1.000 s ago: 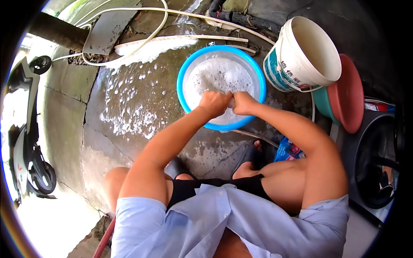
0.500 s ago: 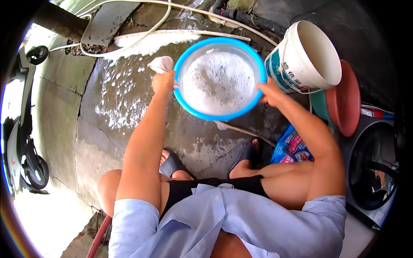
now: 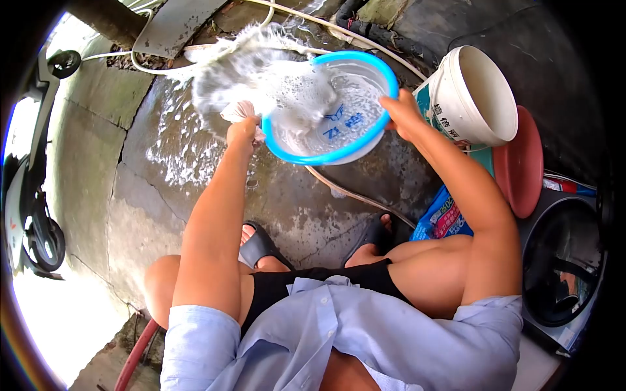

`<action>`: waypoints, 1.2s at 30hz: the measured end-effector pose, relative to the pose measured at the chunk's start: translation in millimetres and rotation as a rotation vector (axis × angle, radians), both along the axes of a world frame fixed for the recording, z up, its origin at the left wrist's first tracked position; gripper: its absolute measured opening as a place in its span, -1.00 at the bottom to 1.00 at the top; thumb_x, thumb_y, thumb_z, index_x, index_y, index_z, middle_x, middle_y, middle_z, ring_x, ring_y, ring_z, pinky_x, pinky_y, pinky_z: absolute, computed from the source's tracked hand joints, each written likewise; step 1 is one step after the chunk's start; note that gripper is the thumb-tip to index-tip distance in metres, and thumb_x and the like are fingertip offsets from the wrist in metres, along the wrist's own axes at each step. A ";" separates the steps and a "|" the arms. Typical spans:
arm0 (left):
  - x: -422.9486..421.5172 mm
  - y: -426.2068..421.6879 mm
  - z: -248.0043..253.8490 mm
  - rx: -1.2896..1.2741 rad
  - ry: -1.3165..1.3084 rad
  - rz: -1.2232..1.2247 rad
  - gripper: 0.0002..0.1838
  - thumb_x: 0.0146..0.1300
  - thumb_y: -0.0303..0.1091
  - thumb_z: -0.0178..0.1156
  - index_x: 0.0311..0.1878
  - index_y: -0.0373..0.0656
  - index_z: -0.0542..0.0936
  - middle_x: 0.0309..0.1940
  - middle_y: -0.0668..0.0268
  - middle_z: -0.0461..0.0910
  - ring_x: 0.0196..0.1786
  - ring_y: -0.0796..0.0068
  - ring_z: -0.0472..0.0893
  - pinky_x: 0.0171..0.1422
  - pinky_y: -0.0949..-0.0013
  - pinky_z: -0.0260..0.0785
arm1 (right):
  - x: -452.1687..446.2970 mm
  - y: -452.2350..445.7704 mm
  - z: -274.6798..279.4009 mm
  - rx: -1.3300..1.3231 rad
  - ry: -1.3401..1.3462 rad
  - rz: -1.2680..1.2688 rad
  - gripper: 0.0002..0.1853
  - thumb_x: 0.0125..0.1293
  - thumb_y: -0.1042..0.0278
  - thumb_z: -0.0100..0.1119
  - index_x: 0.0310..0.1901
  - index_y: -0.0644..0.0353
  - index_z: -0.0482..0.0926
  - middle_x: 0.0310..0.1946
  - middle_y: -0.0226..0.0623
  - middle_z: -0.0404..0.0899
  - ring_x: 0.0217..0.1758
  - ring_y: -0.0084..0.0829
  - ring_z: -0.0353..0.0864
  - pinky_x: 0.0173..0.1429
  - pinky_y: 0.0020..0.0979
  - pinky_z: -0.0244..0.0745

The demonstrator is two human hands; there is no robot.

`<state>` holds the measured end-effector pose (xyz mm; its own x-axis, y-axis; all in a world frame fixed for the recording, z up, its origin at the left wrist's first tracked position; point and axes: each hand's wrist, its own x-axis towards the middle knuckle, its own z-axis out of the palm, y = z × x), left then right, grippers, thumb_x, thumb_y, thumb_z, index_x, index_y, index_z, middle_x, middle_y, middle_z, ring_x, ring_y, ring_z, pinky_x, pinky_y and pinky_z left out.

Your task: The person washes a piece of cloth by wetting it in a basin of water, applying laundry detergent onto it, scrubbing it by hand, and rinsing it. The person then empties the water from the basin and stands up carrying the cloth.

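Observation:
A basin with a bright blue rim (image 3: pixel 306 159) is tilted away and to the left in front of me. Soapy water (image 3: pixel 261 81) pours over its far left edge in a blurred white splash, baring blue printing on the basin's bottom. My left hand (image 3: pixel 244 132) is closed on the basin's left rim and also holds a wet pale cloth (image 3: pixel 238 111), bunched up. On the opposite side, my right hand (image 3: pixel 403 116) grips the right rim, thumb on top.
At right stand a white bucket (image 3: pixel 486 98), a red basin (image 3: pixel 521 163), a blue detergent bag (image 3: pixel 447 218) and a dark machine with a round door (image 3: pixel 564 260). A pale hose (image 3: pixel 372 42) crosses the wet concrete. A scooter (image 3: pixel 39 169) is at far left.
The basin has tipped from nearly level to steeply tilted. Its foamy grey water now spills out toward the upper left, and the printed bottom has come into sight. Both hands keep their hold.

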<state>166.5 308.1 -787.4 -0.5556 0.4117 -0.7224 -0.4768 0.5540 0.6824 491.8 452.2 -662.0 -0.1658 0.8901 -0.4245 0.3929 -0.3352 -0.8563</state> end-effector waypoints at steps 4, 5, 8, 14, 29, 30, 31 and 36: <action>22.4 -12.9 6.5 -0.126 -0.051 -0.150 -0.86 0.07 -0.39 0.33 -0.43 -0.24 0.57 -0.55 0.24 0.59 -0.63 0.38 0.53 -0.65 0.26 0.25 | 68.7 -11.3 -48.9 -0.103 -0.246 -0.032 -0.63 0.32 0.45 0.12 0.15 0.32 0.50 -0.05 0.03 0.66 -0.23 -0.15 0.78 -0.32 0.00 0.76; 30.9 -15.4 7.2 -0.120 -0.081 -0.163 -0.85 0.07 -0.38 0.34 -0.42 -0.24 0.58 -0.54 0.22 0.58 -0.63 0.36 0.52 -0.66 0.24 0.23 | 82.2 -13.1 -61.6 -0.215 -0.244 -0.011 -0.60 0.31 0.47 0.13 0.19 0.31 0.47 -0.01 0.04 0.63 -0.18 -0.11 0.77 -0.26 0.06 0.76; 54.5 -17.6 -8.7 -0.180 -0.136 -0.260 -0.69 0.05 -0.27 0.38 -0.19 -0.23 0.59 -0.43 0.20 0.60 -0.52 0.24 0.60 -0.49 0.12 0.51 | 100.5 -6.4 -72.7 -0.341 -0.228 -0.017 -0.56 0.29 0.51 0.15 0.22 0.31 0.43 0.05 0.07 0.59 -0.08 -0.02 0.74 -0.17 0.14 0.74; 68.8 -17.2 -67.4 -0.100 -0.096 -0.115 -0.60 0.07 -0.30 0.35 -0.06 -0.34 0.63 -0.19 0.08 0.67 -0.26 0.14 0.73 -0.34 0.10 0.63 | 34.8 29.6 10.9 -0.170 -0.010 0.069 -0.66 0.24 0.44 0.18 0.05 0.34 0.48 -0.19 -0.08 0.64 -0.28 -0.19 0.75 -0.26 -0.03 0.77; 85.7 -15.5 -41.4 -0.017 -0.719 -0.250 -0.54 0.47 0.09 0.06 -0.12 -0.18 0.59 -0.39 0.21 0.64 -0.37 0.29 0.72 -0.32 0.37 0.71 | -189.8 64.4 63.6 -0.065 0.287 0.197 -0.76 0.25 0.56 0.28 -0.18 0.62 0.55 -0.33 0.07 0.62 -0.43 -0.10 0.73 -0.41 -0.18 0.78; 88.6 -11.7 -42.2 -0.024 -0.728 -0.257 -0.51 0.47 0.09 0.05 -0.09 -0.24 0.59 -0.34 0.15 0.65 -0.36 0.28 0.72 -0.34 0.39 0.70 | -185.2 68.3 56.9 -0.077 0.273 0.182 -0.75 0.29 0.51 0.30 -0.17 0.60 0.57 -0.31 0.06 0.63 -0.43 -0.12 0.72 -0.36 -0.20 0.79; 92.5 -9.8 -40.5 -0.039 -0.740 -0.264 -0.48 0.48 0.09 0.05 -0.06 -0.29 0.59 -0.30 0.10 0.65 -0.34 0.27 0.71 -0.36 0.40 0.69 | -176.0 69.6 63.2 -0.086 0.279 0.205 -0.76 0.29 0.51 0.31 -0.17 0.59 0.57 -0.30 0.05 0.63 -0.38 -0.12 0.73 -0.33 -0.19 0.80; 99.4 29.1 -24.9 -0.024 -0.321 -0.266 -0.65 0.27 -0.17 0.29 -0.08 -0.28 0.60 -0.39 0.14 0.65 -0.47 0.25 0.68 -0.46 0.27 0.62 | -94.5 91.3 82.0 -0.055 0.284 0.167 -0.78 0.30 0.38 0.28 -0.21 0.42 0.59 -0.31 -0.11 0.65 -0.35 -0.27 0.72 -0.26 -0.22 0.79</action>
